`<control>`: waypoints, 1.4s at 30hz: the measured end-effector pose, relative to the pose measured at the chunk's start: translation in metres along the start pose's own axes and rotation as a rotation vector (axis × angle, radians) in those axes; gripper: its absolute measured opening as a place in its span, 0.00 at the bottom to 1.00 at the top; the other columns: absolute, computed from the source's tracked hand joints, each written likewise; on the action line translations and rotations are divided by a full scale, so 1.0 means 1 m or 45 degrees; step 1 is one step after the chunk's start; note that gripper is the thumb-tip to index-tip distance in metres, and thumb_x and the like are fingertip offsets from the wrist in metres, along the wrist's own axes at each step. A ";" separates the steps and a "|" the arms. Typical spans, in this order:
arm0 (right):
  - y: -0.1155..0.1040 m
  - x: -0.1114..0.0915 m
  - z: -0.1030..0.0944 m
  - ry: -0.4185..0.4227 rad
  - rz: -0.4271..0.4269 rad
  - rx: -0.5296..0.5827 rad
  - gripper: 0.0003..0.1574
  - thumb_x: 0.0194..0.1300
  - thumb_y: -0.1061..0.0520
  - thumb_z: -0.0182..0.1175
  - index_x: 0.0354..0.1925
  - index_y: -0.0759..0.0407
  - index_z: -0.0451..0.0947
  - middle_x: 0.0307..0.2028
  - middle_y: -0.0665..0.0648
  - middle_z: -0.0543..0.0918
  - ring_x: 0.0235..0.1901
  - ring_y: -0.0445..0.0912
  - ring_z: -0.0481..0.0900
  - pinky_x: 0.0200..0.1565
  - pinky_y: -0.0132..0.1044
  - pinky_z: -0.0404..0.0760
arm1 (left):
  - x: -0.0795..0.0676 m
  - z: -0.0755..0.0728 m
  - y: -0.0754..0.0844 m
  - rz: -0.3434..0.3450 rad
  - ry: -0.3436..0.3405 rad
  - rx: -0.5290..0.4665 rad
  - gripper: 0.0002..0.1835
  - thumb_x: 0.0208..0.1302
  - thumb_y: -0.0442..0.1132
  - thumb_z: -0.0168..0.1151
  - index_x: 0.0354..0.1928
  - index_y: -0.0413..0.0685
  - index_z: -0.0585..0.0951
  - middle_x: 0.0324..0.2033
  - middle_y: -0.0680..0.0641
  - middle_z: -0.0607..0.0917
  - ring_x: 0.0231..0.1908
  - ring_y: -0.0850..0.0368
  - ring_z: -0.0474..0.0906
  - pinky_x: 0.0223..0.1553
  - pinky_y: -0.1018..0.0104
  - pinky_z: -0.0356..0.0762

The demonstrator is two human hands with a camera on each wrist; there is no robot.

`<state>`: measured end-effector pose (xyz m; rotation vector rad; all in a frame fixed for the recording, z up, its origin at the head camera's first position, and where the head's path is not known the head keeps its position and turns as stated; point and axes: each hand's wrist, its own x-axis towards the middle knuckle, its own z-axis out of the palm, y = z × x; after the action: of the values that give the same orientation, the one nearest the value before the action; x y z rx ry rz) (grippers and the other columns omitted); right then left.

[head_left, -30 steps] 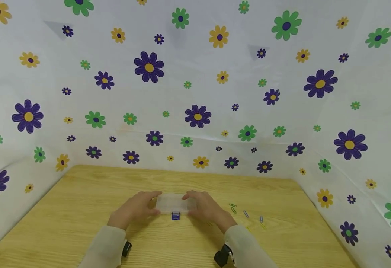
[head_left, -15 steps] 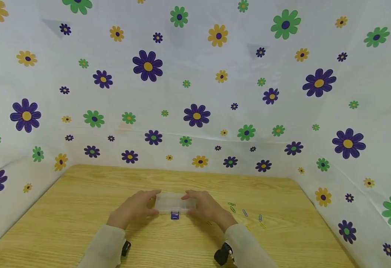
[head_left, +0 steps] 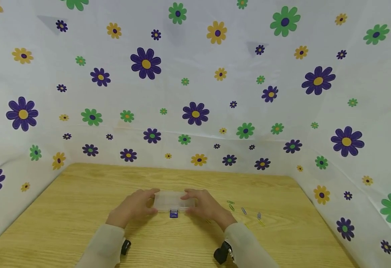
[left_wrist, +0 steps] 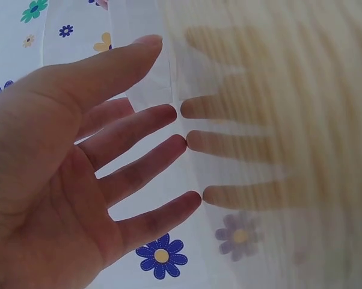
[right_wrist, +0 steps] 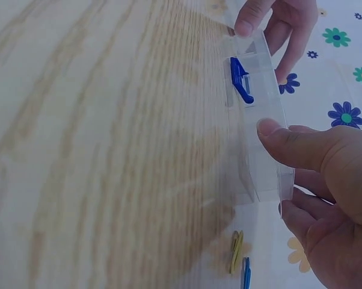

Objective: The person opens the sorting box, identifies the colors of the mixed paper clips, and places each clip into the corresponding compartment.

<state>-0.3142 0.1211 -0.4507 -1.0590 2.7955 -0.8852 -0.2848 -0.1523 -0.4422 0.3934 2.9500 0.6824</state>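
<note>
A clear plastic box with a blue latch on its near side lies on the wooden table, its lid down. My left hand holds the left end, thumb at the near corner and fingers at the far one. At the right end my right hand grips in the same way. In the right wrist view, the right thumb presses the box's front face near the latch, with fingers behind. The left wrist view shows the left fingertips down at the glossy tabletop, which mirrors them.
Right of the box several paper clips lie scattered: green ones, blue ones and yellow ones, some partly behind the right wrist. A white flowered cloth walls the table at the back and both sides.
The head view has shifted slightly, so the scene sits a little higher and further left. Both hands stay on the box, and box and paper clips keep their places on the table.
</note>
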 end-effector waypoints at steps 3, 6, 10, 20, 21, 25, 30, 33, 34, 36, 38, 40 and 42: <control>0.000 0.001 0.000 0.011 -0.036 0.006 0.23 0.64 0.61 0.72 0.57 0.61 0.85 0.68 0.67 0.77 0.70 0.61 0.75 0.71 0.61 0.72 | 0.001 -0.002 0.001 0.011 0.002 0.002 0.36 0.62 0.44 0.76 0.72 0.51 0.74 0.66 0.40 0.81 0.67 0.36 0.74 0.69 0.34 0.72; 0.001 0.002 -0.001 0.013 -0.060 -0.004 0.23 0.64 0.61 0.72 0.57 0.63 0.85 0.68 0.68 0.78 0.69 0.62 0.76 0.70 0.61 0.73 | 0.003 -0.001 -0.001 0.015 0.006 -0.005 0.37 0.62 0.43 0.76 0.72 0.50 0.73 0.66 0.40 0.80 0.68 0.36 0.74 0.70 0.34 0.72; 0.001 0.004 -0.001 0.009 -0.058 -0.018 0.24 0.63 0.61 0.72 0.58 0.63 0.85 0.68 0.68 0.77 0.68 0.62 0.76 0.70 0.60 0.74 | 0.006 0.002 -0.005 0.023 0.008 -0.013 0.37 0.62 0.43 0.76 0.72 0.49 0.73 0.68 0.39 0.79 0.68 0.35 0.73 0.70 0.34 0.71; 0.003 0.003 0.000 -0.003 -0.044 -0.005 0.25 0.63 0.61 0.73 0.58 0.61 0.84 0.68 0.68 0.77 0.69 0.62 0.76 0.70 0.60 0.74 | 0.002 0.000 -0.002 0.027 0.010 -0.002 0.36 0.62 0.43 0.75 0.72 0.49 0.73 0.66 0.38 0.80 0.68 0.34 0.74 0.69 0.33 0.72; 0.003 0.003 0.000 -0.007 -0.038 0.004 0.25 0.63 0.61 0.73 0.59 0.61 0.84 0.68 0.67 0.77 0.69 0.62 0.75 0.70 0.60 0.74 | 0.001 0.000 -0.002 0.023 0.009 -0.004 0.36 0.62 0.43 0.75 0.72 0.49 0.73 0.67 0.38 0.80 0.68 0.34 0.74 0.69 0.33 0.71; 0.003 0.003 -0.001 -0.032 -0.003 0.032 0.24 0.64 0.60 0.72 0.59 0.59 0.84 0.69 0.65 0.76 0.71 0.61 0.74 0.72 0.60 0.73 | 0.000 0.000 -0.001 0.012 0.006 -0.003 0.37 0.63 0.43 0.75 0.73 0.50 0.72 0.67 0.39 0.79 0.68 0.34 0.73 0.69 0.33 0.71; 0.004 0.003 -0.006 -0.061 0.005 0.070 0.23 0.67 0.59 0.70 0.60 0.59 0.84 0.70 0.65 0.75 0.72 0.61 0.72 0.72 0.61 0.71 | 0.000 0.000 -0.002 0.031 0.013 0.002 0.40 0.62 0.42 0.75 0.75 0.46 0.69 0.65 0.38 0.81 0.67 0.34 0.74 0.70 0.34 0.71; 0.004 0.003 -0.008 -0.072 -0.003 0.093 0.23 0.69 0.59 0.68 0.61 0.60 0.83 0.71 0.66 0.74 0.72 0.61 0.72 0.72 0.61 0.71 | 0.001 0.000 -0.003 0.057 0.034 0.020 0.38 0.60 0.42 0.77 0.71 0.42 0.72 0.62 0.39 0.84 0.64 0.35 0.77 0.69 0.36 0.73; 0.004 0.003 -0.008 -0.072 -0.004 0.099 0.22 0.70 0.59 0.67 0.61 0.60 0.83 0.71 0.66 0.74 0.72 0.61 0.72 0.72 0.61 0.71 | 0.001 0.000 -0.003 0.068 0.041 0.029 0.36 0.60 0.42 0.77 0.69 0.42 0.75 0.60 0.39 0.84 0.62 0.36 0.79 0.68 0.37 0.75; 0.004 0.002 -0.009 -0.078 0.011 0.109 0.22 0.71 0.59 0.66 0.62 0.59 0.83 0.71 0.65 0.74 0.73 0.61 0.71 0.73 0.60 0.71 | 0.001 0.000 -0.004 0.076 0.052 0.042 0.32 0.59 0.42 0.78 0.64 0.42 0.78 0.58 0.40 0.86 0.60 0.37 0.80 0.66 0.37 0.76; 0.003 0.002 -0.009 -0.077 0.035 0.116 0.22 0.72 0.58 0.65 0.62 0.57 0.83 0.72 0.64 0.74 0.73 0.61 0.70 0.73 0.60 0.71 | 0.001 0.001 -0.004 0.070 0.056 0.045 0.30 0.58 0.43 0.78 0.61 0.42 0.81 0.57 0.41 0.86 0.59 0.38 0.81 0.65 0.37 0.77; 0.002 0.003 -0.009 -0.076 0.061 0.127 0.21 0.73 0.58 0.64 0.62 0.55 0.83 0.72 0.63 0.74 0.74 0.61 0.70 0.74 0.59 0.70 | 0.001 0.001 -0.004 0.058 0.054 0.046 0.29 0.58 0.44 0.78 0.61 0.42 0.81 0.57 0.40 0.86 0.59 0.37 0.81 0.65 0.37 0.77; 0.000 0.003 -0.009 -0.076 0.079 0.130 0.21 0.73 0.58 0.63 0.62 0.55 0.83 0.72 0.62 0.74 0.74 0.60 0.69 0.74 0.59 0.70 | 0.000 0.000 -0.004 0.046 0.053 0.043 0.30 0.59 0.44 0.78 0.61 0.42 0.81 0.58 0.40 0.86 0.60 0.37 0.80 0.66 0.37 0.76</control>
<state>-0.3186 0.1242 -0.4426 -0.9631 2.6869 -0.9610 -0.2856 -0.1559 -0.4446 0.4414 3.0040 0.6537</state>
